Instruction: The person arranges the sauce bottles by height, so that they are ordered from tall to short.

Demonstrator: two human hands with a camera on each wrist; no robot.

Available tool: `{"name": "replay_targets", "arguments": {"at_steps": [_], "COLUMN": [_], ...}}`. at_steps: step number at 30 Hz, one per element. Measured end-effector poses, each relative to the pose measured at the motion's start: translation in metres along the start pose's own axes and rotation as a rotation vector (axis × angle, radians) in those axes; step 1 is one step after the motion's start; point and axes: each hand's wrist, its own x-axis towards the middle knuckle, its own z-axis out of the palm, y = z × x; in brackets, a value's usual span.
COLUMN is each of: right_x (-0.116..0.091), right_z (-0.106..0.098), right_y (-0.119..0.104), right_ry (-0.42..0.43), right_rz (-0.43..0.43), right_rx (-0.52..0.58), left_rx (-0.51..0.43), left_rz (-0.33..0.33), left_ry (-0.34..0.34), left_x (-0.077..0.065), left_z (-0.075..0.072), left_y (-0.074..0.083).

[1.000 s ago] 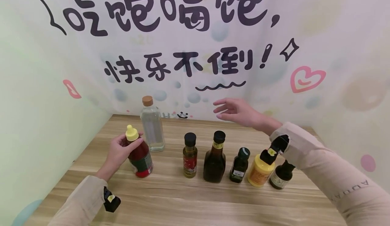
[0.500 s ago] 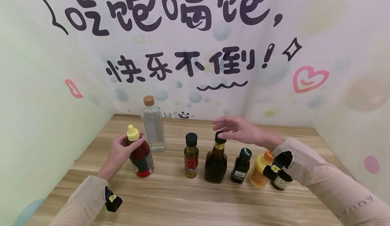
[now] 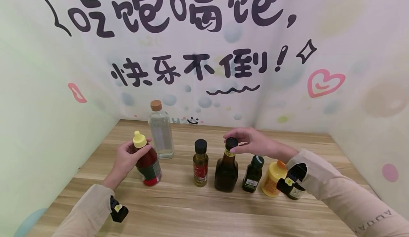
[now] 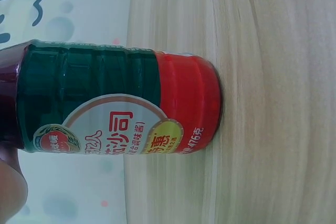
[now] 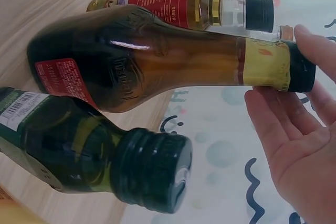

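Note:
My left hand grips a ketchup bottle just below its yellow nozzle cap, at the left of the table. In the left wrist view the ketchup bottle shows a green and red label, its base on the wood; a bit of thumb appears at the edge. Near the middle, my right hand holds a dark brown sauce bottle at its black cap and neck. The right wrist view shows thumb and fingers on either side of that neck. The bottle stands upright.
A clear bottle with a brown cap stands behind the ketchup. A red-labelled oil bottle is left of the brown one. To its right stand a small green-capped bottle, a yellow bottle and a partly hidden dark one.
My right hand has come down from above the bottles and now has its fingers around the brown bottle's neck. My left hand keeps its hold on the ketchup bottle.

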Motion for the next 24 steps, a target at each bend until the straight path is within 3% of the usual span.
{"name": "replay_targets", "arguments": {"at_steps": [11, 18, 19, 22, 24], "right_x": [0.001, 0.000, 0.000, 0.000, -0.001], "right_z": [0.002, 0.002, 0.002, 0.002, 0.001], "right_y": [0.007, 0.008, 0.008, 0.007, 0.008], "right_ry": [0.017, 0.008, 0.009, 0.010, 0.009], "right_rz": [-0.010, 0.038, 0.044, 0.051, 0.050], "right_rx": [0.050, 0.143, 0.144, 0.148, 0.151], "left_rx": [-0.010, 0.005, -0.042, -0.096, -0.161], "left_rz": [-0.028, -0.035, -0.005, 0.036, 0.073], "left_ry": [-0.005, -0.016, -0.035, -0.055, -0.084], "left_x": [-0.001, -0.003, 0.002, 0.010, 0.018], "left_z": [0.000, 0.000, -0.002, -0.008, -0.013], "left_y": [0.004, 0.008, -0.013, -0.041, -0.068]}}
